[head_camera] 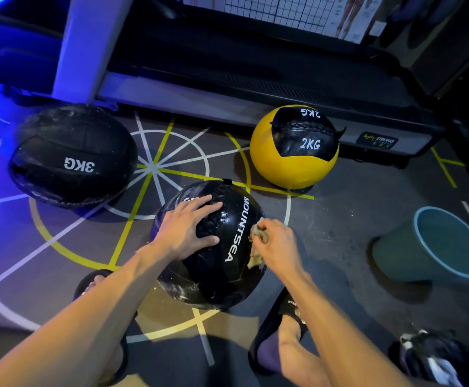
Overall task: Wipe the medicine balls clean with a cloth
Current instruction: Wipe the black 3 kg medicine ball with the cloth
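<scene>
1. down on the floor, the grey rubber gym mat with white and yellow painted lines carries everything here, and the grey base of an exercise machine runs along its far edge, well beyond both hands.
2. the black leather medicine ball marked "3kg" sits far to the left of the left hand, apart from the other balls, with pale smears on its upper skin.
3. the black glossy medicine ball printed "mountsea" lies directly under both hands, between the person's two feet in dark slide sandals; whitish streaks show on its lower near side.
4. the yellow and black medicine ball marked "2kg" stands beyond the right hand, just in front of the machine base.
5. the round teal plastic bucket stands tilted to the right of the right hand, well apart from it.
6. the left hand lies flat on top of the mountsea ball, fingers spread and straight, pressing on the stitched seam.
7. the right hand has its fingers curled tight round the crumpled tan cloth, pressing it against the right flank of the same ball; a tail of the cloth hangs below the fist.
</scene>
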### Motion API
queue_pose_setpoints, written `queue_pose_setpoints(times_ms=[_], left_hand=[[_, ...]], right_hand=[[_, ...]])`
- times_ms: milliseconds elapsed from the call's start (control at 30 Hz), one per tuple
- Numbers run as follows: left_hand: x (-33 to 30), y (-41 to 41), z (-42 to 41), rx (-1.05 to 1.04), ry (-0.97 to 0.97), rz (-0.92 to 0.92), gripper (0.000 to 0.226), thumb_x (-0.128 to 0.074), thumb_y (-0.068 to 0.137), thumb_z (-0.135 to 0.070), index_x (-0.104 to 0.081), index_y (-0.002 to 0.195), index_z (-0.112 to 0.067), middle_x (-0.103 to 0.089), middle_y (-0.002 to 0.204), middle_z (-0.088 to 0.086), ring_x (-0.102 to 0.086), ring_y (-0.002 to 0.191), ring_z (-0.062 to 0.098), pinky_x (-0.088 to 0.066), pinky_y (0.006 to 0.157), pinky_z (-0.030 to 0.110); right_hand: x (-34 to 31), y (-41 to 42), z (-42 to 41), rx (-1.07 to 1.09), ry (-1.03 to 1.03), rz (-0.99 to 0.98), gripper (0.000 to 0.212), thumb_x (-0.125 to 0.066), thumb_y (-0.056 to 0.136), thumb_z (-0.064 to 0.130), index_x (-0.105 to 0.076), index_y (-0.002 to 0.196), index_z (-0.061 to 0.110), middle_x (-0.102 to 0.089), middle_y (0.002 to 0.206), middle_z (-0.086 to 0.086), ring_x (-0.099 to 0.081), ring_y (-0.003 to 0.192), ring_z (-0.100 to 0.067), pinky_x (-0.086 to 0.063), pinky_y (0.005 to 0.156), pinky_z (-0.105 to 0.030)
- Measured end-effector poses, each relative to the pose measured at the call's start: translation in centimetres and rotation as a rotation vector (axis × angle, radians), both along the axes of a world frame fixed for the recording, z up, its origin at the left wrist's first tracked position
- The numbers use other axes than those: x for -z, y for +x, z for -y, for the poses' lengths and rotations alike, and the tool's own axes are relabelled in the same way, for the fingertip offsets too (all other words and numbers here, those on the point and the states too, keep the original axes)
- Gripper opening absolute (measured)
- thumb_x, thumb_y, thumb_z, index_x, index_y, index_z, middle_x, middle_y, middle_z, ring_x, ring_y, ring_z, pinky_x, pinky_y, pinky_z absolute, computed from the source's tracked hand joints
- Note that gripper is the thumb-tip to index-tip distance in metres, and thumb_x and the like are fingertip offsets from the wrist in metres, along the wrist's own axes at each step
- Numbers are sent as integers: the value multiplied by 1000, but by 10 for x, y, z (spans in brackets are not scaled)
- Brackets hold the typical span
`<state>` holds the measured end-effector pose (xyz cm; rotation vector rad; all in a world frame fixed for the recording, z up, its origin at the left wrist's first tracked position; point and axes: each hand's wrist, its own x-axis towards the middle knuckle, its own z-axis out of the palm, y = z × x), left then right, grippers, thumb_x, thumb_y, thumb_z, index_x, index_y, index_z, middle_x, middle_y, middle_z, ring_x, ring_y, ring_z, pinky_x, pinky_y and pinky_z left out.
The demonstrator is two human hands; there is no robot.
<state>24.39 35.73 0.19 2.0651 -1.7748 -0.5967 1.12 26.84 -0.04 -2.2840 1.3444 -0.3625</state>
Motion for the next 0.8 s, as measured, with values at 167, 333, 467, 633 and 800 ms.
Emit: queue_pose_setpoints(times_ms=[167,333,467,633,800], left_hand=[[1,7,0,-16,19,0,82,-72,86,-58,-28,155,-51,-18,167,-20,-18,154,17,-28,118,55],[1,9,-1,-21,25,-14,82,-71,88,-58,-25,156,-52,-15,168,-21,-15,155,16,-28,118,55],[-4,5,8,-6,46,19,82,-69,90,-58,-24,158,-50,-14,169,-19,-12,156,18,-25,117,55],[-4,3,14,4,62,41,82,-67,90,-60,-22,158,-50,-15,169,-16,-14,156,22,-27,116,58],[-4,3,18,10,51,29,81,-67,90,-60,-22,158,-51,-15,169,-16,-12,156,22,-24,117,58]], right_hand=[[11,0,-43,-52,-27,57,4,-65,94,22,-63,96,19,-51,91,11,-49,74,-4,-36,64,-10],[15,-14,-57,-154,17,34,4,-67,92,25,-64,92,27,-52,90,16,-53,76,-1,-42,70,-16],[1,2,-37,83,-120,178,7,-68,93,20,-66,94,26,-56,93,16,-54,81,5,-38,69,-10],[52,6,-118,-152,-60,154,20,-63,90,33,-64,94,14,-58,93,0,-52,73,-3,-41,63,-18],[34,-4,-101,-12,-4,277,4,-70,93,13,-69,96,14,-56,97,9,-60,77,-3,-43,70,-10]])
